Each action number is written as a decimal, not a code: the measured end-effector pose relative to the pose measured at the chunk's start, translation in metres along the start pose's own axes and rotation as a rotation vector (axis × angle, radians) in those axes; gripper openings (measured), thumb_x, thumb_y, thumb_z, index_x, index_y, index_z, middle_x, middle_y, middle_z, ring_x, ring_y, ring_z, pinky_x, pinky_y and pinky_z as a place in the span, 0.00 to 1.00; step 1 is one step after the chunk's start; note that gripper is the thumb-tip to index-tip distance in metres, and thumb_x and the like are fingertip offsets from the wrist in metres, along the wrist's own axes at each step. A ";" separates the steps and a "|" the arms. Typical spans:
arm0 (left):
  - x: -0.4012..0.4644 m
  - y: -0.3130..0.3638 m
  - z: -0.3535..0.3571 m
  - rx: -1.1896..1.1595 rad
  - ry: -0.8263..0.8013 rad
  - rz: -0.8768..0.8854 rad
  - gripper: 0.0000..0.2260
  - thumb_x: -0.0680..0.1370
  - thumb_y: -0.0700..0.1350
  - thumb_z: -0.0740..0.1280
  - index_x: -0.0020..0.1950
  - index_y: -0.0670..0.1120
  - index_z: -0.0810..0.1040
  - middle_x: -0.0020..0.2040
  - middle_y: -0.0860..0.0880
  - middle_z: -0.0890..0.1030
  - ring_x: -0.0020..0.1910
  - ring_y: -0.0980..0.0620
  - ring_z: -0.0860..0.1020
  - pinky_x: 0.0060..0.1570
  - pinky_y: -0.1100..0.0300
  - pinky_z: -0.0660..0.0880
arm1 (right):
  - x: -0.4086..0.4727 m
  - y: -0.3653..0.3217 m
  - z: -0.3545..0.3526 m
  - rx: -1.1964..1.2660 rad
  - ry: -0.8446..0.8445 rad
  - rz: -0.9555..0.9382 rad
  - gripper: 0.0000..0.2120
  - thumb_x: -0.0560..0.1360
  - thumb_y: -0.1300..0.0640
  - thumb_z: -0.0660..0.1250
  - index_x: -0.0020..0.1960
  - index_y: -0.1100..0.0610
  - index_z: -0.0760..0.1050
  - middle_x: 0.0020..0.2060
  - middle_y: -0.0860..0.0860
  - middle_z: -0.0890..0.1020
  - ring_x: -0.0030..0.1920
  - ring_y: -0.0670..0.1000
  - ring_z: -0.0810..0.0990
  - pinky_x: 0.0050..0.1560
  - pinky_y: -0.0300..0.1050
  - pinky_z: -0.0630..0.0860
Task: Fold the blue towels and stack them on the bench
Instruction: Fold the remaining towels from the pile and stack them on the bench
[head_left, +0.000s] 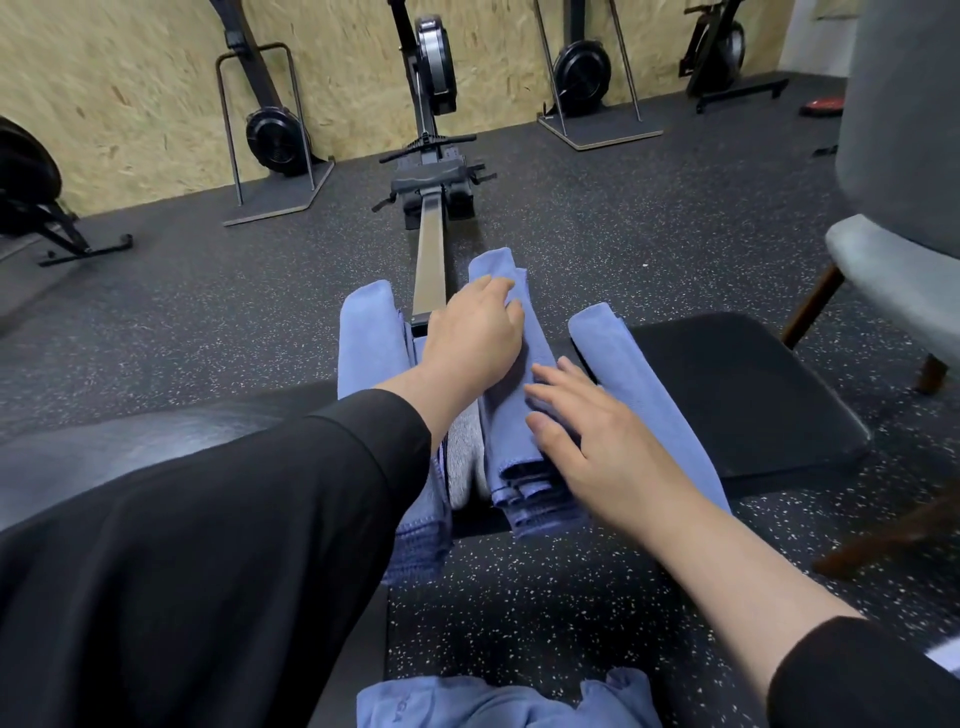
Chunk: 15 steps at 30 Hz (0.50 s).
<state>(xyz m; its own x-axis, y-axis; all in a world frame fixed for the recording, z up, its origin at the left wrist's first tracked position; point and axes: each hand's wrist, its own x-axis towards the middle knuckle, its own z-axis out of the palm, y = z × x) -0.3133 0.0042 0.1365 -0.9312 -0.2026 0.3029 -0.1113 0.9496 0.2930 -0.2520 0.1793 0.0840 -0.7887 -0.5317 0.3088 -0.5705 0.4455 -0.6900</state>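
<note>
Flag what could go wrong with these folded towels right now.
1. The middle folded towel juts past the bench edge at both ends under the left hand and right hand; it could tip off when released.
2. The left folded towel overhangs too.
3. An unfolded towel remains.

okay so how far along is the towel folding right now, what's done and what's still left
Done: folded blue towels lie on the black bench, one at the left and one at the right. In hand: the left hand and right hand press flat on the middle folded towel, which lies on others. Left: a crumpled blue towel at the bottom edge looks unfolded, and the folded ones lie side by side, not in one stack.
</note>
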 end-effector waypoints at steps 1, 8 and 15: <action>-0.002 0.001 -0.003 -0.002 0.014 0.008 0.15 0.84 0.47 0.55 0.65 0.43 0.75 0.66 0.45 0.77 0.65 0.43 0.74 0.60 0.47 0.68 | 0.001 0.000 0.000 0.000 0.002 0.000 0.22 0.83 0.45 0.57 0.73 0.52 0.74 0.77 0.45 0.68 0.81 0.44 0.55 0.79 0.57 0.57; -0.036 0.003 -0.032 -0.116 0.125 -0.013 0.14 0.83 0.46 0.58 0.64 0.43 0.77 0.62 0.43 0.79 0.62 0.41 0.76 0.59 0.45 0.73 | 0.001 -0.025 -0.018 -0.029 0.100 -0.073 0.18 0.85 0.52 0.59 0.70 0.57 0.76 0.71 0.50 0.76 0.75 0.48 0.68 0.76 0.48 0.63; -0.161 0.016 -0.078 -0.294 0.252 0.000 0.11 0.82 0.47 0.58 0.55 0.46 0.79 0.49 0.50 0.82 0.47 0.50 0.78 0.49 0.50 0.74 | -0.055 -0.088 -0.025 -0.200 0.042 -0.090 0.18 0.83 0.50 0.59 0.42 0.62 0.76 0.36 0.56 0.79 0.40 0.60 0.76 0.43 0.58 0.71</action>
<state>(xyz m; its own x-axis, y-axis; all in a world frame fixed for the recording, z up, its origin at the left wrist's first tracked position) -0.1375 0.0332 0.1634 -0.8127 -0.2902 0.5053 0.0267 0.8477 0.5298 -0.1648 0.1875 0.1442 -0.7388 -0.5474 0.3931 -0.6700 0.5339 -0.5157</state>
